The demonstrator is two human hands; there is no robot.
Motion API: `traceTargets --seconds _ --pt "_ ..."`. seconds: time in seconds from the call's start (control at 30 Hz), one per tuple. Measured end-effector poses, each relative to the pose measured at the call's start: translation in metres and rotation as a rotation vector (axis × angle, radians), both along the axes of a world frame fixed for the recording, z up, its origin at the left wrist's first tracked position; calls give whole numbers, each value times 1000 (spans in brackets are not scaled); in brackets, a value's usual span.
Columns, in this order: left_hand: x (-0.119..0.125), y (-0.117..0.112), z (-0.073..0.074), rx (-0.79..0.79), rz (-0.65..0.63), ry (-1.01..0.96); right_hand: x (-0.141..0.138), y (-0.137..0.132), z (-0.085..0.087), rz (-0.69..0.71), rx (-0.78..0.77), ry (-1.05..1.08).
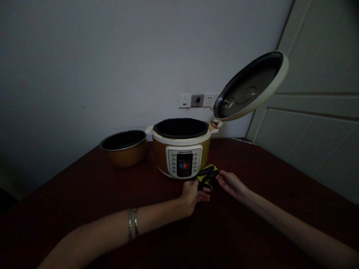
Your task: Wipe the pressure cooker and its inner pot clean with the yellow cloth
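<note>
A gold and white electric pressure cooker (181, 149) stands on the dark red table (84, 201), its lid (249, 86) swung up to the right and its cavity dark. In front of its control panel lies a yellow and black cloth-like thing (207, 175). My left hand (193, 194), bangles on its wrist, has its fingers curled on the thing's left side. My right hand (231, 184) touches its right edge with the fingers bent. What the yellow and black thing is I cannot make out in the dim light.
A loose metal inner pot (125, 147) sits on the table to the left of the cooker. Wall sockets (198, 100) are on the white wall behind. A pale door (316, 112) stands at the right.
</note>
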State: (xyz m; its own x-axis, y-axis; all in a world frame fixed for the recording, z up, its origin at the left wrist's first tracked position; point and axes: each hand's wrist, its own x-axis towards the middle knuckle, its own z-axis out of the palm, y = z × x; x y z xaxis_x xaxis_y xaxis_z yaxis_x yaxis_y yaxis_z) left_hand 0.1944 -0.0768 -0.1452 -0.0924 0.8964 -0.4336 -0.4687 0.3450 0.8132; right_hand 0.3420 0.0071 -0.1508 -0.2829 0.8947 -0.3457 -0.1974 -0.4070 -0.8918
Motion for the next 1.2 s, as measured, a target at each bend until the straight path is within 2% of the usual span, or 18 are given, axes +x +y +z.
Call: traceTargets --seconds 0.13,0.3,0.43,0.57,0.63,0.7,0.77,0.8,0.83,0.9,0.97,1.03,1.1,1.2 --pt "28 22 6 59 13 -59 15 19 8 -94 0 -13" --pt "47 34 17 87 21 -67 12 25 24 3 43 2" --pt "44 26 18 58 -31 2 -5 24 31 90 201 -115" --pt "36 2 23 -42 -120 82 -23 23 41 -68 350 -190" --pt "34 -12 30 -30 -212 109 -28 19 51 -140 505 -184" --pt "35 -23 38 -2 -329 126 -30 14 61 -179 778 -217" --pt "39 -31 43 9 -407 140 -31 12 65 -212 1042 -292" --pt "41 -33 46 8 -424 150 -31 13 63 -228 1110 -327" --pt "44 -33 48 13 -428 163 -31 15 58 -246 1114 -346" --pt "47 -33 52 57 -404 194 -31 22 42 -257 1025 -355" --pt "48 -30 59 132 -369 217 -29 27 26 -234 915 -362" --pt "46 -26 69 230 -328 234 -28 26 18 -202 865 -375" --pt "42 -19 81 338 -284 260 -27 18 21 -185 873 -395" --pt "33 -9 100 541 -190 305 -28 5 41 -135 1010 -420"
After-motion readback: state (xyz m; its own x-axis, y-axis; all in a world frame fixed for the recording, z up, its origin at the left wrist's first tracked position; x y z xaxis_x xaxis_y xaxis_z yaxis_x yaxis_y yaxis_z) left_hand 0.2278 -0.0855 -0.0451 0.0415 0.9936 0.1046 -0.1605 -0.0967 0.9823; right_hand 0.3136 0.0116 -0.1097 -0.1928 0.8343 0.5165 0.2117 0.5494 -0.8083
